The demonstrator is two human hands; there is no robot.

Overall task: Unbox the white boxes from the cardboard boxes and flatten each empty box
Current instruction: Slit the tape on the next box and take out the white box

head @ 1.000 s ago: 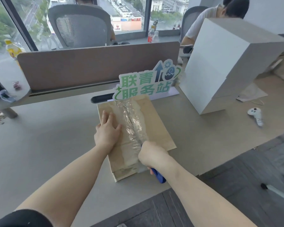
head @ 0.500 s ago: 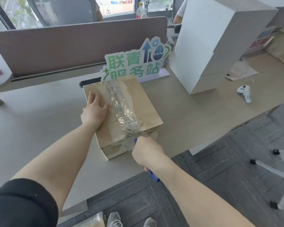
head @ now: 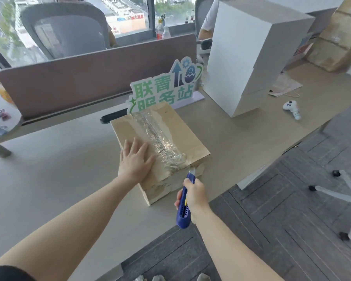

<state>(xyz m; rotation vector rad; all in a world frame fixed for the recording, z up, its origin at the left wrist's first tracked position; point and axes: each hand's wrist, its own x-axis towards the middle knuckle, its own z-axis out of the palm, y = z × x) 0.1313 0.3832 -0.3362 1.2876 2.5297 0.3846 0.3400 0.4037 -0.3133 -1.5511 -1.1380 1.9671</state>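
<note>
Cardboard box (head: 160,147) sits mid-frame on the tabletop (head: 49,179), its near edge close to the tabletop's edge, crinkled clear tape (head: 160,138) running down the top seam; your left hand (head: 135,160) lies flat and open on the lid just left of the tape, and your right hand (head: 194,196) is wrapped around the blue utility knife (head: 185,201), blade tip at the box's near face below the tape end. Risk as I read it: the blade runs toward you near your left thumb, so a slip off that bunched tape could nick skin, and too deep a cut could score the white box presumably inside. White boxes (head: 249,55) stand stacked at upper right.
</note>
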